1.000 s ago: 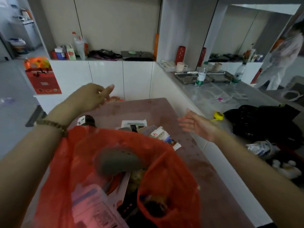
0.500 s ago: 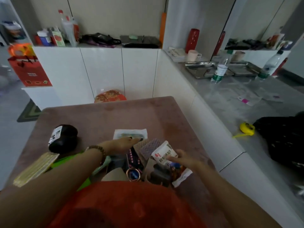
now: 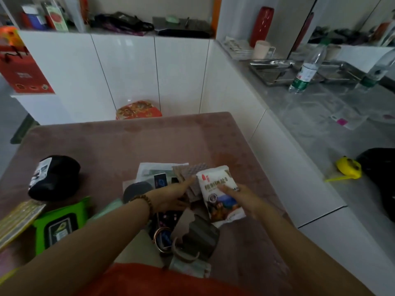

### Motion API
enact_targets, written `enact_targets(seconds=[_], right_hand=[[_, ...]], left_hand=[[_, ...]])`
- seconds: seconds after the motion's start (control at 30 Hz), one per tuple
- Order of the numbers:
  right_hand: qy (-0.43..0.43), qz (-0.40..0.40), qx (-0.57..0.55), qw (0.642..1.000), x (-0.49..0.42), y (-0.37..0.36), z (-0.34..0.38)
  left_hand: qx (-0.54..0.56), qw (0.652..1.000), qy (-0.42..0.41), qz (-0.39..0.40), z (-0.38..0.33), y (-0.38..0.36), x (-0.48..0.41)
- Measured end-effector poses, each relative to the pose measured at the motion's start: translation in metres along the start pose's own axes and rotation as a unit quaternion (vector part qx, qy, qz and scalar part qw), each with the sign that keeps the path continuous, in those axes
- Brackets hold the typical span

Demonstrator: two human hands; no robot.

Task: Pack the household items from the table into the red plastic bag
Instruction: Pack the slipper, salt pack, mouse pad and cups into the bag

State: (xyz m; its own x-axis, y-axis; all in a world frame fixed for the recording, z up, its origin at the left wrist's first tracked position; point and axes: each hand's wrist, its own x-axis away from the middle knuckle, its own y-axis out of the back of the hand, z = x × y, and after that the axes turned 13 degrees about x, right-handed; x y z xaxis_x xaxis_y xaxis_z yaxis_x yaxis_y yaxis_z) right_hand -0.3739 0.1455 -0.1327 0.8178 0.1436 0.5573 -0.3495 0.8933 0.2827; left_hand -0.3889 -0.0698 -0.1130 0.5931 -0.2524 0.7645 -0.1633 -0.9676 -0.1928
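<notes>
The red plastic bag (image 3: 162, 280) fills the bottom edge, nearest me. A heap of small items lies mid-table: a white salt packet (image 3: 215, 190), grey-pink cloths (image 3: 192, 170), a dark remote (image 3: 168, 215), bangles (image 3: 162, 236), a grey pouch (image 3: 201, 236). My right hand (image 3: 241, 198) grips the salt packet from its right side. My left hand (image 3: 173, 195), with a bead bracelet on the wrist, rests on the heap beside the packet, fingers touching the cloths. Further left lie a green wipes pack (image 3: 59, 225), a black bundle (image 3: 53, 178) and a gold packet (image 3: 17, 221).
The pink table (image 3: 128, 142) stands against white cabinets. A grey counter (image 3: 310, 116) on the right carries water bottles (image 3: 307, 69), metal trays, a yellow tape measure (image 3: 349, 167) and a black bag (image 3: 380, 178). A red gift bag (image 3: 21, 71) hangs at far left.
My view dropped from the open bag toward the table. Both hands came down onto the heap, and my right hand closed on the salt packet and tipped it up.
</notes>
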Motion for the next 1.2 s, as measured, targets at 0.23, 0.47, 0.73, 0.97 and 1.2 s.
enact_targets(seconds=[0.23,0.47,0.73,0.97,1.2], right_hand=[[0.003,0.010,0.015,1.000,-0.015,-0.019,0.024],[0.012,-0.066,-0.066,0.996,-0.029,0.005,0.023],[-0.006,-0.099,-0.033,0.995,-0.093,-0.003,0.059],[0.013,-0.079,-0.032,0.996,-0.076,-0.026,0.075],[0.173,-0.082,0.020,0.981,0.053,-0.022,0.155]], left_hand=[[0.080,0.993,-0.069,-0.059,-0.010,-0.012,-0.010],[0.108,0.986,-0.074,-0.107,-0.033,0.016,-0.032],[0.033,0.995,-0.083,-0.054,-0.049,0.024,-0.051],[0.040,0.993,-0.112,-0.028,-0.045,0.031,-0.041],[-0.017,0.984,-0.166,0.057,-0.088,0.021,0.082]])
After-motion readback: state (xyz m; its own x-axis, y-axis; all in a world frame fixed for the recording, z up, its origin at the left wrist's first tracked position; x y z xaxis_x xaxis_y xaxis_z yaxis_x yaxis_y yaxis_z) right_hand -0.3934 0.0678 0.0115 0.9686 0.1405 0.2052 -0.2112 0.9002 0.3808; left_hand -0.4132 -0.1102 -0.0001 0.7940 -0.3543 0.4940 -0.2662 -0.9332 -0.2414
